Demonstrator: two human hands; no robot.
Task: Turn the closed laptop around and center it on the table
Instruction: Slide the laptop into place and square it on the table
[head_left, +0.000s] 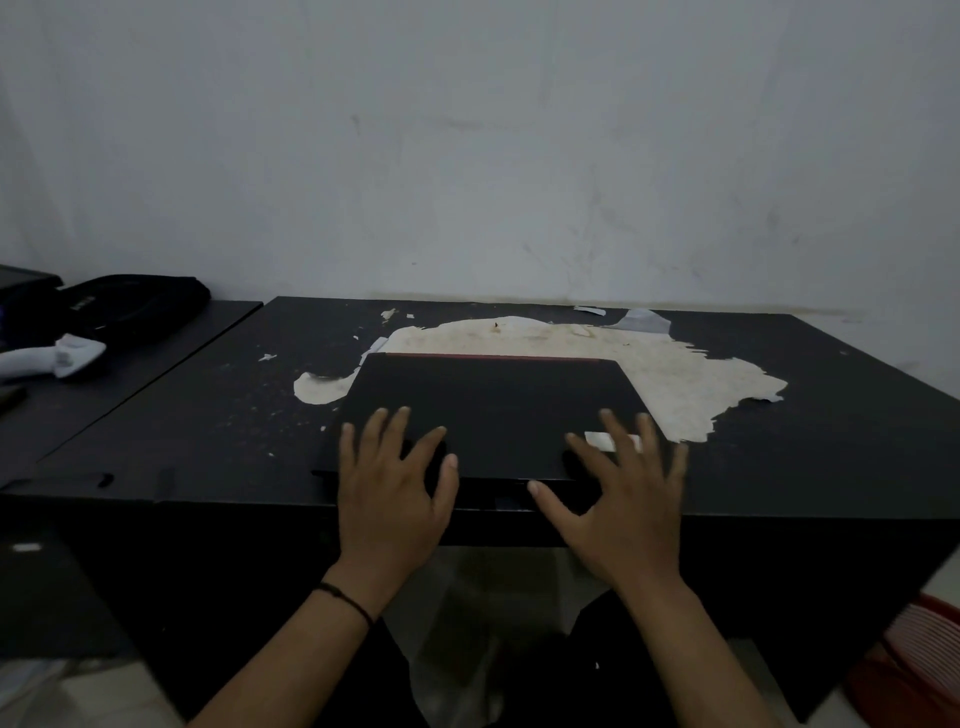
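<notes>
A closed black laptop (493, 400) with a red strip along its far edge lies flat near the front middle of the black table (831, 415). A white sticker shows on its lid at the near right. My left hand (392, 483) hovers over or rests on the laptop's near left part, fingers spread. My right hand (623, 499) is over the near right part, fingers spread across the sticker, thumb by the front edge. Neither hand grips anything. Whether the palms touch the lid I cannot tell.
The tabletop's black surface is peeled away in a large pale patch (675, 364) behind and right of the laptop. A second dark table on the left holds a black bag (130, 306) and white cloth (62, 356). A grey wall stands behind. A red basket (914, 665) sits low right.
</notes>
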